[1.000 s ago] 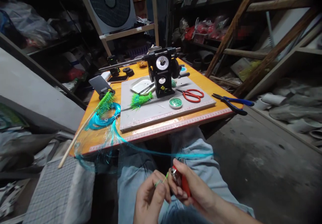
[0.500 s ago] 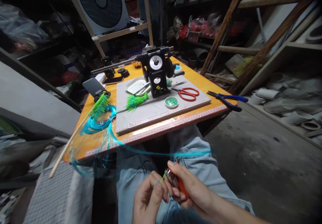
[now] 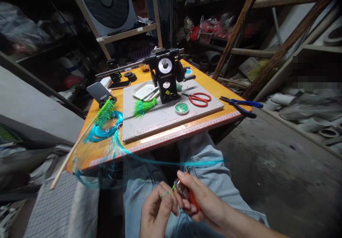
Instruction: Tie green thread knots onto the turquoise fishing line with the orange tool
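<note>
My left hand (image 3: 157, 209) is closed, its thumb and fingers pinching a thin bright green strand (image 3: 172, 189). A pale green bit of the strand shows between the fingertips. My right hand (image 3: 196, 193) is wrapped round an orange lighter (image 3: 194, 199) with a metal top, the thumb lying over its upper end. That metal top sits right beside the end of the green strand; no flame is visible. Both hands are close together above my lap, in front of the table. Beyond them a bundle of blue filament (image 3: 171, 163) stretches across my knees from a blue coil (image 3: 104, 129).
On the wooden table (image 3: 213, 118), a grey board (image 3: 149, 127) carries a black winding machine (image 3: 168, 77), a dish of green beads (image 3: 182, 107), red scissors (image 3: 200, 99) and a green bristly bundle (image 3: 144, 107). Blue-handled pliers (image 3: 242, 106) overhang the right edge. A wooden stick (image 3: 69, 154) juts out left.
</note>
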A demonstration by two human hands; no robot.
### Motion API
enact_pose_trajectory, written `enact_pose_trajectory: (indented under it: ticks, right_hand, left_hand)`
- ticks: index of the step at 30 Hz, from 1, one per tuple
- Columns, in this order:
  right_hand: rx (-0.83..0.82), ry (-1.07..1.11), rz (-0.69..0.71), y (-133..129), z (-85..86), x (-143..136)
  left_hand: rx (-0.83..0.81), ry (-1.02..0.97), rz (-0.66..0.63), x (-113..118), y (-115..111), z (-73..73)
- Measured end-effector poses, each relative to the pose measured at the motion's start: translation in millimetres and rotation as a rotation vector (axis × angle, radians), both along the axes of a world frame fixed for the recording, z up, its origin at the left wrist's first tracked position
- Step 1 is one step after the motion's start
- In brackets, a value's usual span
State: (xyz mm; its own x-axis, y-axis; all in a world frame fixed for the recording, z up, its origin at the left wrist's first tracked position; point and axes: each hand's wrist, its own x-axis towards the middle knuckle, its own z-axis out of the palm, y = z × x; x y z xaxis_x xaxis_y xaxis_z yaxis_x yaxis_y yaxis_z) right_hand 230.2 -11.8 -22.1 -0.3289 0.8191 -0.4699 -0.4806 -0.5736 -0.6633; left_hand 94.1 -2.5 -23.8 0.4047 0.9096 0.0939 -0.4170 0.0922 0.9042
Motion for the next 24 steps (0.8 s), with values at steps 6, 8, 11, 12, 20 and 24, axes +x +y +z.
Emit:
enact_pose_trajectory:
  ticks: [6, 8, 11, 12, 20, 24]
  right_hand:
    - [0.001, -0.012, 0.006, 1.7, 3.2, 1.1]
    - [0.001, -0.015, 0.017, 2.2, 5.1, 1.0]
    - [0.012, -0.034, 0.023, 1.9, 7.2, -1.3]
    - [0.015, -0.041, 0.026, 1.7, 7.4, -2.1]
    - [0.785, -0.992, -0.214, 24.9, 14.2, 47.9]
    - [1.015, -1.37, -0.271, 54.7, 20.1, 100.3]
  left_hand:
    - [-0.007, -0.003, -0.005, -0.4, 0.8, 0.1]
    - [-0.008, -0.002, -0.005, -0.4, 1.2, -0.2]
    - [-0.01, -0.003, -0.007, -0.4, 2.0, -0.8]
    - [-0.012, -0.006, -0.005, -0.3, 2.2, -0.9]
    - [0.071, -0.013, 0.127, -0.2, 5.3, 1.7]
    - [0.174, -0.014, 0.166, 1.3, 6.2, 2.3]
